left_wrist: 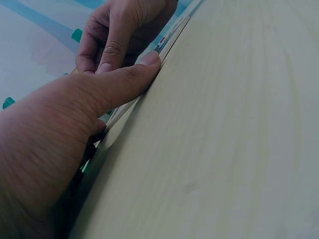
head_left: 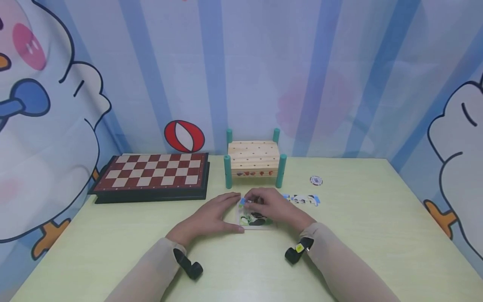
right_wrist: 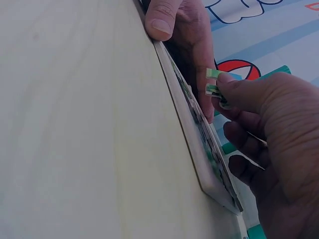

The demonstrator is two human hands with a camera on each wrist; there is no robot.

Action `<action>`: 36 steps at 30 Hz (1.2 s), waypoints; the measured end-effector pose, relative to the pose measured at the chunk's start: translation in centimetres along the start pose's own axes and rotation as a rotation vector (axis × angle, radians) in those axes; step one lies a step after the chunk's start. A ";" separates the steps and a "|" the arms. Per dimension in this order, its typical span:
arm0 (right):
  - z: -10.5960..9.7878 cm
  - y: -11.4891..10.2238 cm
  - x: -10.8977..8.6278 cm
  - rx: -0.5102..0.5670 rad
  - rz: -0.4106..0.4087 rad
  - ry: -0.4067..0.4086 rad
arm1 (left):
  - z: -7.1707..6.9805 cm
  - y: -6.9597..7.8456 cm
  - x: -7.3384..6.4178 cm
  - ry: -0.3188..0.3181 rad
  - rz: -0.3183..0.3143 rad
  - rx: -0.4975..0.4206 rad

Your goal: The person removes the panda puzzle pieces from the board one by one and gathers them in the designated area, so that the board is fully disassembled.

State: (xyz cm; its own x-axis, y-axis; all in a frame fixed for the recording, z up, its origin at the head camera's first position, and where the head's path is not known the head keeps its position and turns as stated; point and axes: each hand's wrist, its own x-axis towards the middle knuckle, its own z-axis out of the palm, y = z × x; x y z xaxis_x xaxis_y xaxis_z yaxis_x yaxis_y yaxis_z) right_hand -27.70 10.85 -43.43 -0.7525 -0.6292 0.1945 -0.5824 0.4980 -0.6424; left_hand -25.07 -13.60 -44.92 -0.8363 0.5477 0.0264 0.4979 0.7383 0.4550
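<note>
My right hand (head_left: 268, 204) pinches a small jigsaw puzzle piece (right_wrist: 211, 90) between thumb and index finger. The piece is green and blue and is held above the upper left of a picture puzzle board (head_left: 258, 227). This thin, pale-framed board lies on the table with green, black and white pieces in its lower part. The right hand hides much of its upper right. My left hand (head_left: 211, 214) rests at the board's left side with fingers extended. Its thumb touches the near left corner, and its index fingertip is by the far left corner.
More loose puzzle pieces (head_left: 305, 199) lie to the right of the board, partly behind the right hand. A round patterned disc (head_left: 316, 180) sits farther back. Behind stands a wooden toy bed (head_left: 253, 155) with green posts; a chessboard box (head_left: 151, 176) is at the left.
</note>
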 end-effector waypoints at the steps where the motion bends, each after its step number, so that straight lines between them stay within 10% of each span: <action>1: 0.0 0.0 0.0 0.002 0.007 0.002 | 0.0 0.0 0.0 -0.005 -0.007 0.000; 36: -1.2 0.2 -0.8 -0.001 -0.031 0.037 | -0.2 0.3 -0.2 -0.003 -0.002 -0.026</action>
State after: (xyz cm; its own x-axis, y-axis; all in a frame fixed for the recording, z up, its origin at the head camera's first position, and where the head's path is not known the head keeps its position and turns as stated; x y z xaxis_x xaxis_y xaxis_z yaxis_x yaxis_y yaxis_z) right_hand -27.59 12.17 -42.87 -0.7447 -0.6221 0.2418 -0.6062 0.4790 -0.6348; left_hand -24.81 -13.58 -44.64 -0.8364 0.5477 0.0229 0.4904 0.7289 0.4778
